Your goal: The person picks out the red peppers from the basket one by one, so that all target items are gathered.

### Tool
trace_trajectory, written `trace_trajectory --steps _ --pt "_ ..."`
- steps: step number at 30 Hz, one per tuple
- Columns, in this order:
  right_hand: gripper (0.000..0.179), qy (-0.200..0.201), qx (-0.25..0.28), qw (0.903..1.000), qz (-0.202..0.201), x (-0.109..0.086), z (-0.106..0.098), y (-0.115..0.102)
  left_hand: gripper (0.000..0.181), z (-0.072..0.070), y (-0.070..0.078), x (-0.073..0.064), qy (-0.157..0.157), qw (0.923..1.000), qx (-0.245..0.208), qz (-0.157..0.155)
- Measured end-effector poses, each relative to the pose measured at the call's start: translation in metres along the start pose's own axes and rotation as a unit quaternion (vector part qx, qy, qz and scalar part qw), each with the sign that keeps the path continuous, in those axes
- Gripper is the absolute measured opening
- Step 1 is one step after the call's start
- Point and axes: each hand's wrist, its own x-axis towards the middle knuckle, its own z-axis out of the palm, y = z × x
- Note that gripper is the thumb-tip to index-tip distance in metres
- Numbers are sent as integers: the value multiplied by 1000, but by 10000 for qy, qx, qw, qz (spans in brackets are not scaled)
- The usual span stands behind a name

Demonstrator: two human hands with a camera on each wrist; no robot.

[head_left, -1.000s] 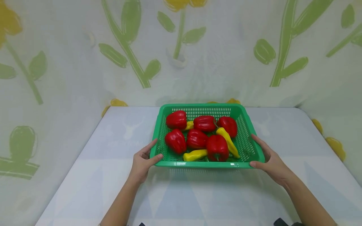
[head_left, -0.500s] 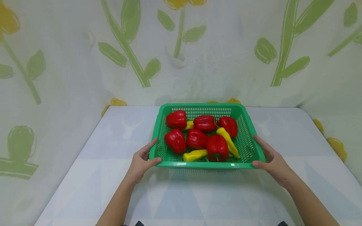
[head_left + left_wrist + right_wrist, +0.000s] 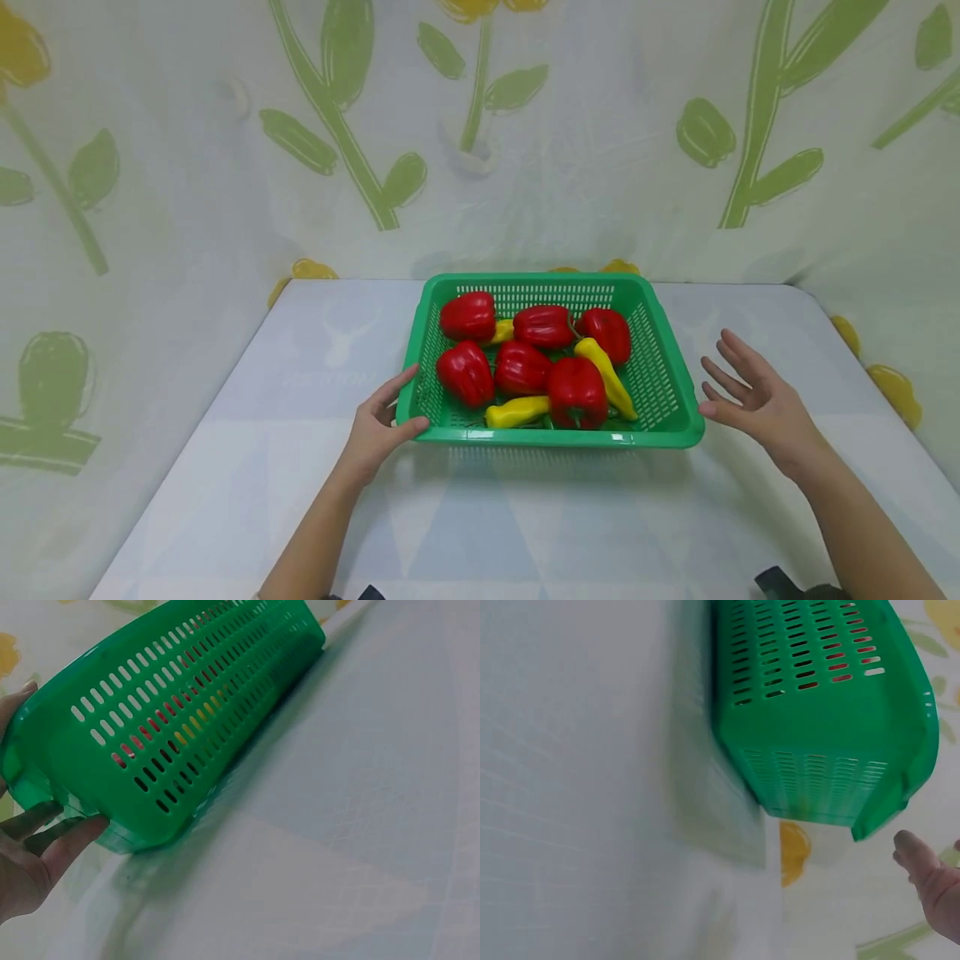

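A green plastic basket (image 3: 551,438) with slotted walls sits on the table. Inside lie several red bell peppers (image 3: 577,392) and three long yellow peppers (image 3: 517,412), one of these mostly hidden behind the red ones. My left hand (image 3: 375,437) holds the basket at its near left corner, thumb on the rim. In the left wrist view, the fingers (image 3: 75,840) reach under the rim against the outer wall. Just off the basket's right side, my right hand (image 3: 772,417) is spread with nothing in it. The right wrist view shows part of that hand (image 3: 937,885) apart from the rim.
The table (image 3: 472,533) has a pale cover with blue-grey triangles. Behind it and along both sides hangs a white cloth (image 3: 585,167) printed with green stems and yellow flowers. Dark straps (image 3: 795,585) show by the wrists at the bottom edge.
My right hand has let go of the basket's right side and moved away to the right, its fingers spreading. The left hand keeps its hold, and the basket stays in place.
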Motion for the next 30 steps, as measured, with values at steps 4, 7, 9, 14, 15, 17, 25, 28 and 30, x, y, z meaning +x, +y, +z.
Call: trace_trajectory --steps 4,7,9,14,15,17,25,28,30 --pt "89 55 -573 9983 -130 6 2 -9 68 -1 -1 1 -59 10000 5 18" --pt "89 100 -1123 9935 -178 10 4 -16 68 -2 -2 2 -164 9998 4 95" --pt "90 30 -1321 9909 -254 12 5 -21 68 -3 -2 2 -247 9996 -9 137" --pt "91 -346 -1575 9863 -350 21 8 -32 69 -4 -3 3 -367 9992 -27 171" --pt "90 -427 -1632 9851 -340 23 8 -35 69 -4 -3 3 -374 9991 -31 176" --pt "90 -583 -1719 9828 -332 28 9 -38 69 -4 -4 4 -389 9990 -29 198" --pt "87 -1268 -1722 9764 -304 51 13 -48 68 -5 -5 4 -500 9983 -105 286" --pt "83 -1601 -1638 9731 -235 60 16 -51 68 -5 -5 4 -507 9982 -99 288" --pt "82 -1780 -1667 9696 -188 66 19 -52 68 -5 -5 4 -498 9982 -68 312"
